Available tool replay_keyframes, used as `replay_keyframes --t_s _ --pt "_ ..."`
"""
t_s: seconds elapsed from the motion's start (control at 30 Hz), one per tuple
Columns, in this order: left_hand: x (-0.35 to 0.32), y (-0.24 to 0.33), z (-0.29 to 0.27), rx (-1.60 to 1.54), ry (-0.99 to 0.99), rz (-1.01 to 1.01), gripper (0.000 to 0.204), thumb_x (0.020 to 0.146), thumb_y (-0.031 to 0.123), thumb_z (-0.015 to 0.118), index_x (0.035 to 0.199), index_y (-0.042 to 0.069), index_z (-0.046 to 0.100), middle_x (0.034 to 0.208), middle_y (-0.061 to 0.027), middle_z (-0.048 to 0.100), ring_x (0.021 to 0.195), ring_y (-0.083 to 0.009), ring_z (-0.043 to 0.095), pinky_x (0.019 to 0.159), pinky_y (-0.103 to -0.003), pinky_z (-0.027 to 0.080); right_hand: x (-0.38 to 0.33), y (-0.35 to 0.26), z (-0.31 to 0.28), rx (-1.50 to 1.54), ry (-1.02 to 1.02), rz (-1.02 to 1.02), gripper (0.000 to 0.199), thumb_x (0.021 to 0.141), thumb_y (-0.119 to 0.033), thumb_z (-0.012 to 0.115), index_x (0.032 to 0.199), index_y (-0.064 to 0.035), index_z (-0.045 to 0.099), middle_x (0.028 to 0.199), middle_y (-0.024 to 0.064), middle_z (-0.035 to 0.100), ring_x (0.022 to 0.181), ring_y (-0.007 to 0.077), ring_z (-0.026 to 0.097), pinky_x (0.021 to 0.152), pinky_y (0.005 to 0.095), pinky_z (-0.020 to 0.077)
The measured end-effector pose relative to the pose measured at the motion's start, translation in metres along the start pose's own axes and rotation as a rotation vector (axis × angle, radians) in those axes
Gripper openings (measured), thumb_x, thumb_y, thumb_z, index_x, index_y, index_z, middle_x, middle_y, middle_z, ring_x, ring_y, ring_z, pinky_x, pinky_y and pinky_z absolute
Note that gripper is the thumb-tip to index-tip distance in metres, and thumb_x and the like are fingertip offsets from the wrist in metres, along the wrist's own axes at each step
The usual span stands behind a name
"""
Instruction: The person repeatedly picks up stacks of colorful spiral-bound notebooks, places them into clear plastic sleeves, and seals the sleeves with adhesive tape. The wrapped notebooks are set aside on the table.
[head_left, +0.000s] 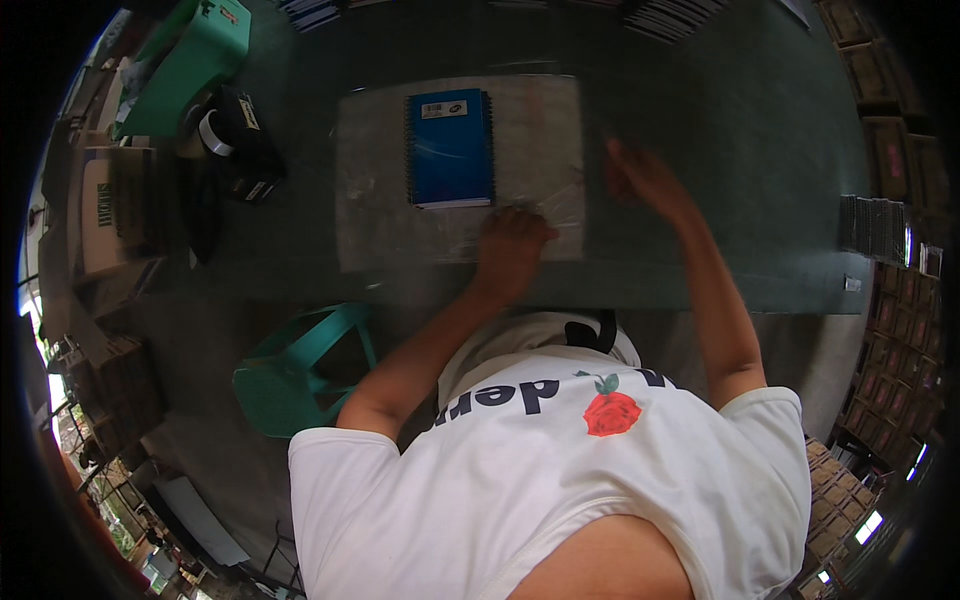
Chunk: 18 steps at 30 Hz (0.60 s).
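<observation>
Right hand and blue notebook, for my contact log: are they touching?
Apart: the head view shows the right hand well right of the blue notebook, with part of the pale sheet visible between them.

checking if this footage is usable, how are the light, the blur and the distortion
In the head view, the green table is dim, with daylight glaring at the left rim; in the head view, the right hand looks blurred, the blue notebook clearer; in the head view, straight edges bow toward the black corners.

Green stool (275, 393), black box (252, 150), cardboard carton (115, 225) at left, stacked boxes (893, 345) at right
</observation>
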<state>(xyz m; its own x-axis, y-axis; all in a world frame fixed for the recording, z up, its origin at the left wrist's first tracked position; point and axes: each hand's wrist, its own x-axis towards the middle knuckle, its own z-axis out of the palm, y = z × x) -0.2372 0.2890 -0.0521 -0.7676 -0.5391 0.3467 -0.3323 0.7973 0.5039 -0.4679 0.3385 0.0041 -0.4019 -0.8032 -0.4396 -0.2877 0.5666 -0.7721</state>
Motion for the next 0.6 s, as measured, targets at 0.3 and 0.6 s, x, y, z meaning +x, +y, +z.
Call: replay_keyframes --t_s 0.3,0.6 --pt "-0.002 0.005 -0.017 -0.130 0.038 -0.066 0.004 0.072 0.007 0.059 0.074 0.004 0.057 0.072 -0.0116 0.058 0.072 -0.0292 0.055 0.066 -0.041 0.044 -0.031 0.000 0.045 0.438 -0.314 0.251 0.067 0.087 -0.062 0.039 0.088 0.0008 0.062 0.073 0.0117 0.064 0.063 0.0192 0.063 0.057 0.0300 0.0512" --pt "-0.014 -0.001 -0.035 -0.228 -0.010 -0.083 0.013 0.076 -0.002 0.056 0.089 -0.001 0.060 0.086 -0.0182 0.060 0.079 -0.0349 0.058 0.068 -0.043 0.047 -0.026 -0.061 0.075 -0.330 -0.002 -0.093 0.047 0.080 -0.043 0.061 0.071 0.0031 0.063 0.061 0.0149 0.060 0.056 0.0199 0.062 0.054 0.0348 0.0483"
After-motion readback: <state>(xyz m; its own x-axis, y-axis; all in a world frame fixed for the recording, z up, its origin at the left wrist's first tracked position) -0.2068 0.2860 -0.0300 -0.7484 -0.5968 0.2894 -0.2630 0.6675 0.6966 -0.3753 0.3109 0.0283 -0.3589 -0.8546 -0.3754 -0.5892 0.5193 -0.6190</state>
